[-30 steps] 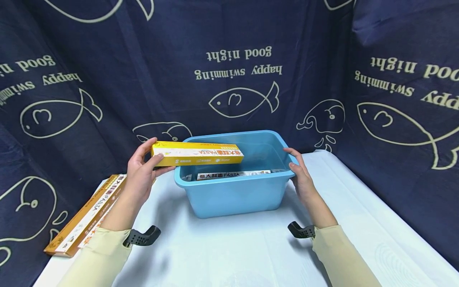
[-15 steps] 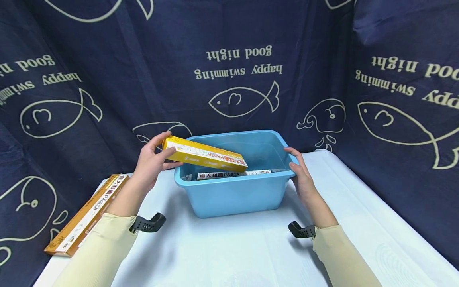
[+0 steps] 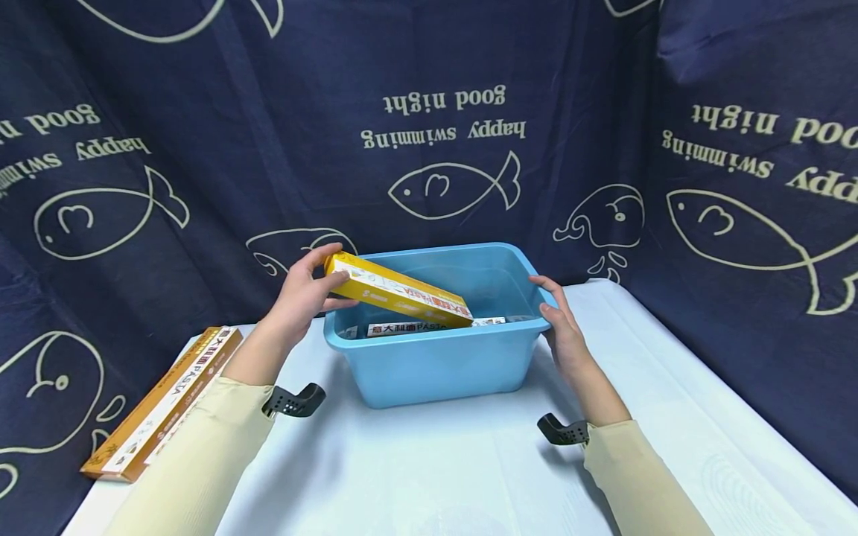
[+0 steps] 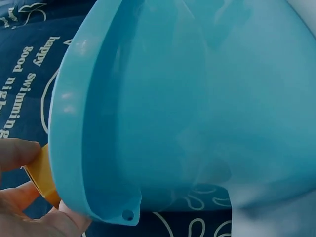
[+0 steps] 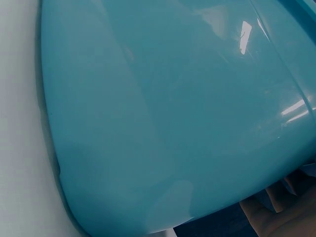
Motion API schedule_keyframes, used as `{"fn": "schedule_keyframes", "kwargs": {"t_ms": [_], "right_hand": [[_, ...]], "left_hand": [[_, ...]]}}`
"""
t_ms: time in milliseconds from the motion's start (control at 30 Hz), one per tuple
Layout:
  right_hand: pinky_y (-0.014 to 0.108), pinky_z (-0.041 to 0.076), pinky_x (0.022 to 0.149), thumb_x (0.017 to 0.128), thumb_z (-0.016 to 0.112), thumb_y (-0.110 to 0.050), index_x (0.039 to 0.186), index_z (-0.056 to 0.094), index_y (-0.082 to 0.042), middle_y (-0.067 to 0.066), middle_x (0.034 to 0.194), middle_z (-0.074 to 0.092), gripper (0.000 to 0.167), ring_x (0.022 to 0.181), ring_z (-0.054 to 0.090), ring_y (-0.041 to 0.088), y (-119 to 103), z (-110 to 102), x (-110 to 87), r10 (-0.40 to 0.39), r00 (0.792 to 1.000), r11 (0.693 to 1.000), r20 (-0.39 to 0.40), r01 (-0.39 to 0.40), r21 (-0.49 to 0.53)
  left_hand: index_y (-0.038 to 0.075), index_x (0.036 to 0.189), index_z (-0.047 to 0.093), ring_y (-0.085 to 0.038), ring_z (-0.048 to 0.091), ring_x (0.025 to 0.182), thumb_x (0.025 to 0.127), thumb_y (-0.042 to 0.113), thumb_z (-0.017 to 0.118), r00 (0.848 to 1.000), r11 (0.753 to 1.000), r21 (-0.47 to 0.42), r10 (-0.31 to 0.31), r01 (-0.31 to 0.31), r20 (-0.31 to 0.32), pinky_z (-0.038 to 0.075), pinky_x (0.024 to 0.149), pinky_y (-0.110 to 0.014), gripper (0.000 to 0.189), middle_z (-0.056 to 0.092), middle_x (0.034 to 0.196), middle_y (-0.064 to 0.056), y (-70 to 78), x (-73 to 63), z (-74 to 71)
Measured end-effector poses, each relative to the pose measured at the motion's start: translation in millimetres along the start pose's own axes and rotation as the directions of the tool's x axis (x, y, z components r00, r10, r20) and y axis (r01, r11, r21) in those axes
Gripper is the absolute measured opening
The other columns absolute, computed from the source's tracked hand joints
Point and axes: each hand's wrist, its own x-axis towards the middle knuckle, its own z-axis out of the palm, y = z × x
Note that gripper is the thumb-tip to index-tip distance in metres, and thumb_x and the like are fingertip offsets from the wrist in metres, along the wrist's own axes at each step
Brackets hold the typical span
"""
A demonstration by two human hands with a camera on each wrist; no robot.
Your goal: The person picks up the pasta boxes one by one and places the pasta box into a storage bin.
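Observation:
My left hand (image 3: 304, 294) grips the left end of a yellow pasta box (image 3: 402, 290) over the blue plastic bin (image 3: 442, 372). The box slants down to the right, its far end inside the bin. Below it in the bin lies another pasta box (image 3: 395, 328) with a white label, partly covered by the yellow one. In the left wrist view, fingers (image 4: 17, 153) hold an end of the yellow box (image 4: 43, 173) beyond the bin's rim (image 4: 69, 98). At the bin's right end, my right hand (image 3: 564, 327) holds the rim, thumb on top; in the right wrist view the bin's wall (image 5: 148, 123) fills most of the picture.
Brown pasta boxes (image 3: 164, 402) lie side by side on the white-covered table (image 3: 415, 461) at the left, near my left sleeve. A dark blue fish-print curtain (image 3: 442, 67) hangs close behind the bin and along both sides.
My left hand has moved right and slightly up with the yellow pasta box. The box has tipped from nearly level, its right end now lower in the bin. The right hand stays put.

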Motion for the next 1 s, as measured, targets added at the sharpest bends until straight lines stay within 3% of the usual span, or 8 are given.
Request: {"fn": "schedule_keyframes", "kwargs": {"t_ms": [300, 467, 567, 700, 800, 1000], "right_hand": [[0.073, 0.007, 0.118, 0.096, 0.035, -0.032, 0.151, 0.031, -0.026, 0.004, 0.166, 0.013, 0.056, 0.153, 0.015, 0.038, 1, 0, 0.4, -0.009, 1.0, 1.0, 0.001, 0.009, 0.007], [0.073, 0.008, 0.118, 0.096, 0.035, -0.031, 0.151, 0.03, -0.025, 0.004, 0.166, 0.013, 0.056, 0.152, 0.015, 0.038, 1, 0, 0.7, -0.014, 1.0, 1.0, 0.003, 0.014, 0.01], [0.072, 0.007, 0.118, 0.096, 0.035, -0.031, 0.151, 0.03, -0.025, 0.004, 0.166, 0.013, 0.056, 0.152, 0.015, 0.037, 2, 0, 0.8, -0.015, 1.0, 1.0, 0.0, 0.015, 0.021], [0.071, 0.007, 0.119, 0.096, 0.035, -0.032, 0.151, 0.031, -0.024, 0.005, 0.166, 0.013, 0.055, 0.153, 0.015, 0.037, 2, 0, 0.5, -0.013, 1.0, 1.0, -0.006, 0.013, 0.028], [0.072, 0.007, 0.118, 0.096, 0.036, -0.03, 0.15, 0.031, -0.023, 0.006, 0.166, 0.012, 0.055, 0.153, 0.014, 0.038, 1, 0, -0.1, -0.011, 1.0, 0.999, -0.009, 0.011, 0.03], [0.071, 0.007, 0.119, 0.096, 0.036, -0.029, 0.15, 0.032, -0.023, 0.005, 0.166, 0.013, 0.055, 0.152, 0.013, 0.037, 0, 0, 0.0, -0.013, 1.0, 0.999, -0.005, 0.013, 0.039]], "left_hand": [[0.016, 0.157, 0.029, -0.039, 0.049, 0.132, 0.101, 0.009, 0.054, 0.999, 1.0, 0.03, -0.005, 0.004, 0.048, 0.057, 0.092, -0.046, 0.063, 0.026, 0.157, -0.015, 0.6, 8.3, 9.8], [0.012, 0.158, 0.027, -0.038, 0.05, 0.132, 0.102, 0.01, 0.054, 0.997, 0.99, 0.14, 0.015, -0.025, 0.071, 0.055, 0.095, -0.045, 0.062, 0.028, 0.158, -0.016, -1.4, 12.9, 11.5], [0.01, 0.157, 0.028, -0.036, 0.053, 0.128, 0.101, 0.012, 0.057, 0.996, 0.966, 0.25, 0.048, -0.066, 0.076, 0.054, 0.099, -0.045, 0.063, 0.033, 0.157, -0.016, -2.7, 18.2, 10.7], [0.008, 0.156, 0.032, -0.035, 0.058, 0.122, 0.098, 0.017, 0.063, 0.99, 0.909, 0.396, 0.1, -0.131, 0.098, 0.053, 0.103, -0.046, 0.066, 0.04, 0.152, -0.017, -4.8, 26.5, 9.1], [0.008, 0.155, 0.033, -0.035, 0.059, 0.123, 0.096, 0.021, 0.067, 0.984, 0.875, 0.454, 0.123, -0.167, 0.125, 0.053, 0.102, -0.047, 0.069, 0.046, 0.148, -0.017, -6.3, 31.7, 8.4], [0.01, 0.153, 0.038, -0.034, 0.054, 0.129, 0.092, 0.026, 0.072, 0.982, 0.863, 0.47, 0.147, -0.186, 0.12, 0.053, 0.101, -0.048, 0.072, 0.05, 0.146, -0.016, -10.0, 38.8, 8.7]]}}
